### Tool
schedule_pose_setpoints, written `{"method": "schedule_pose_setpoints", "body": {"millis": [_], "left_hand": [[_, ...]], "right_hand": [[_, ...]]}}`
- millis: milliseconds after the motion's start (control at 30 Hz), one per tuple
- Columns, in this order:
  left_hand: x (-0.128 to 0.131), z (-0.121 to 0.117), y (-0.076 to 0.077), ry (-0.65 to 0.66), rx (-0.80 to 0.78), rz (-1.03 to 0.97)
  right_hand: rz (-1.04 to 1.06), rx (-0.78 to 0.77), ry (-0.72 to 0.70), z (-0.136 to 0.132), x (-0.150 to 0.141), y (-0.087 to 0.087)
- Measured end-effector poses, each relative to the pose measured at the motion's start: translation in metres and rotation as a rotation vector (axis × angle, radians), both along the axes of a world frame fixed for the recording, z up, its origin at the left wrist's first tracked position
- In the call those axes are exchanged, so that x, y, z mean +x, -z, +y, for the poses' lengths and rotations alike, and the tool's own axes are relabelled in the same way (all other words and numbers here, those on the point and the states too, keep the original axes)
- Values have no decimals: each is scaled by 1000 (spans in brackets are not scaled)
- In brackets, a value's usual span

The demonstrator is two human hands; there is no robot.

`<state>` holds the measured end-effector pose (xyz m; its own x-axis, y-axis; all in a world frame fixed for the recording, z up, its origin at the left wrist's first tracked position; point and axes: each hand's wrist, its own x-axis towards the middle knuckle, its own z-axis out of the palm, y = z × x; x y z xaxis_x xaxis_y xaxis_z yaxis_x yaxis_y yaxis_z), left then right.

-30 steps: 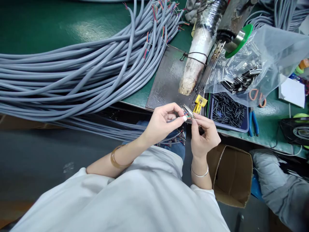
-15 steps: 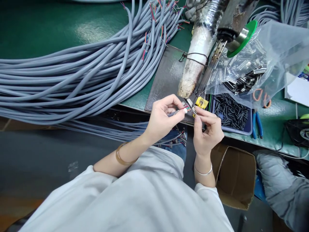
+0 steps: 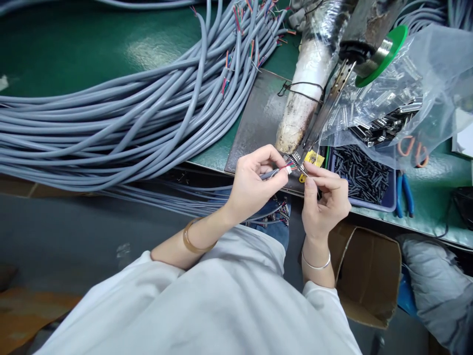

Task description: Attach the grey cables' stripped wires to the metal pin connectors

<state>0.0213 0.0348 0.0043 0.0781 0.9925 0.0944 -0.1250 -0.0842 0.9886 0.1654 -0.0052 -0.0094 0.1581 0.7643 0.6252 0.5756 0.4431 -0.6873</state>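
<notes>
Left fingers (image 3: 278,181) pinch gray multicore cable (image 3: 266,174); right fingers (image 3: 327,182) pinch multi-pin connector (image 3: 295,158), partly hidden. Green tabletop (image 3: 107,59) exceeds frame.

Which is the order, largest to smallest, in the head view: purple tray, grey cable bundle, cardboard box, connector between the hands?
1. Grey cable bundle
2. Cardboard box, partly hidden
3. Purple tray, partly covered
4. Connector

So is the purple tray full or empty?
It looks quite full: black pieces are heaped across the purple tray.
</notes>
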Motion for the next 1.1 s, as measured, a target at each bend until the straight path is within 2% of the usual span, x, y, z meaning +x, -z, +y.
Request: {"method": "schedule_pose_setpoints", "body": {"millis": [333, 533, 733, 800, 900, 1000, 1100], "left_hand": [[-2, -2, -3, -1, -29, -6], [-4, 0, 1, 48, -138, -38], [-5, -2, 2, 71, -154, -70], [-5, -3, 2, 80, -157, -76], [-5, -4, 2, 86, -161, -84], [-6, -5, 0, 89, -166, -92], [-6, -5, -1, 95, -168, -98]], "right_hand": [[-57, 22, -21, -1, 0, -7], [-91, -71, 19, -16, 12, -7], [-282, -222, 35, -38, 20, -23], [-296, -212, 15, -41, 18, -27], [-186, -141, 50, -40, 16, -26], [-109, -72, 90, -32, 14, -20], [-96, -60, 46, -21, 10, -13]]}}
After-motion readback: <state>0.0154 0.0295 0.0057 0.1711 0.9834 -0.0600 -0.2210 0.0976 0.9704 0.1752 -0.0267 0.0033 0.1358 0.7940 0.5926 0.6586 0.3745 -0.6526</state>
